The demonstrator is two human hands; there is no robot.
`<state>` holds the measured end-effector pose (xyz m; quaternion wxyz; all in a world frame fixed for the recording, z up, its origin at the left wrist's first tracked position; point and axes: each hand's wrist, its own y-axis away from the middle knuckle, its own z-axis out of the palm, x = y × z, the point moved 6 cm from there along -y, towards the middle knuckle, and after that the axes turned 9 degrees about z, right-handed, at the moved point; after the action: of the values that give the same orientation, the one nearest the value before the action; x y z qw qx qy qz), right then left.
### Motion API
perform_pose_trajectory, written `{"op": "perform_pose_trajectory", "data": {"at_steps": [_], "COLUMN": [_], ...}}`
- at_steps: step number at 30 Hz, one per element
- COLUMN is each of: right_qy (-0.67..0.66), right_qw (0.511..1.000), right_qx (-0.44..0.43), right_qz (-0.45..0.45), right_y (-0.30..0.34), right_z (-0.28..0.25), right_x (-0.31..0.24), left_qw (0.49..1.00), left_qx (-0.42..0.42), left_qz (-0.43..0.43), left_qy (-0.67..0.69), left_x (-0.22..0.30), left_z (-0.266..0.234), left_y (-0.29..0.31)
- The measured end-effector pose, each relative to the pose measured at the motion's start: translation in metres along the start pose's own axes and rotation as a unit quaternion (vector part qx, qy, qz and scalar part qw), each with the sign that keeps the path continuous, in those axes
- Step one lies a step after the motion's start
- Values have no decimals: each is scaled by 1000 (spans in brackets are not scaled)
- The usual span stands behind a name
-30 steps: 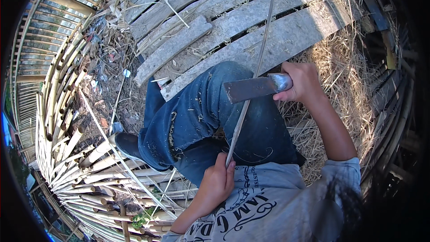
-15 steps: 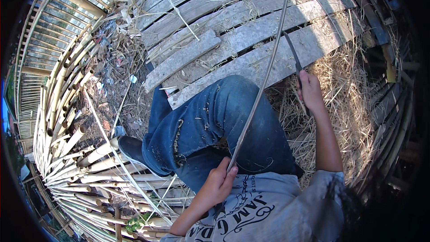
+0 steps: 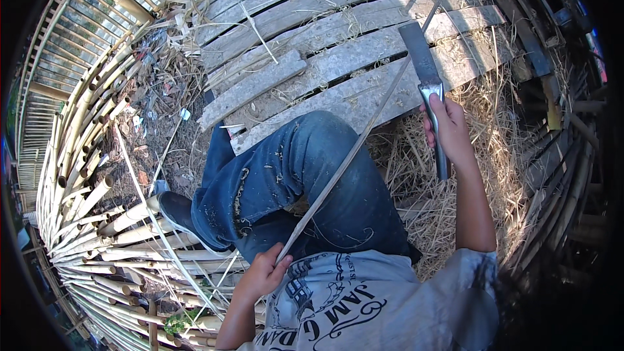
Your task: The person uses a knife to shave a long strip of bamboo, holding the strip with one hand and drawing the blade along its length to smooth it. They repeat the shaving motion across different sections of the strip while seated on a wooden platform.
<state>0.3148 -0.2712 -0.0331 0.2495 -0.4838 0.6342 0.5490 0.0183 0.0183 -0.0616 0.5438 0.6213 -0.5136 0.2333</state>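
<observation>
My left hand (image 3: 262, 274), low in the picture at my waist, is closed round the near end of a long thin bamboo strip (image 3: 348, 161). The strip slants up to the right across my bent knee and over the plank platform. On the right, my right hand (image 3: 450, 129) grips the handle of a broad, square-ended knife (image 3: 419, 55). Its dark flat blade points away from me, its face turned up to view. The blade lies close beside the strip; whether they touch I cannot tell.
A low platform of grey planks (image 3: 364, 45) lies ahead, with a loose short board (image 3: 253, 88) on it. Straw-like shavings (image 3: 481, 201) heap up at the right. Several bamboo poles (image 3: 117, 266) fan out on the left, near a slatted bamboo fence (image 3: 78, 32).
The knife has turned from edge-on to showing its broad blade. My left hand has moved left and slightly down, and the strip now leans further over to the right.
</observation>
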Motion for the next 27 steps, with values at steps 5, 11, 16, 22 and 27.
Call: {"op": "perform_pose_trajectory", "data": {"at_steps": [5, 11, 16, 22, 27], "right_qy": [75, 121, 126, 190, 135], "right_qw": [996, 987, 979, 951, 983], "right_qx": [-40, -96, -140, -221, -108], "right_qz": [19, 47, 72, 99, 56], "right_y": [11, 20, 9, 20, 1], "right_z": [10, 13, 10, 29, 19], "right_x": [1, -9, -10, -7, -27], "left_qw": [999, 995, 994, 994, 994], "left_qx": [-8, 7, 12, 4, 11], "left_qz": [-39, -52, -54, -47, -50], "left_qy": [26, 86, 98, 95, 97], "left_x": [-26, -24, -36, -32, -32], "left_z": [22, 41, 51, 50, 53], "left_y": [16, 19, 26, 22, 23]}}
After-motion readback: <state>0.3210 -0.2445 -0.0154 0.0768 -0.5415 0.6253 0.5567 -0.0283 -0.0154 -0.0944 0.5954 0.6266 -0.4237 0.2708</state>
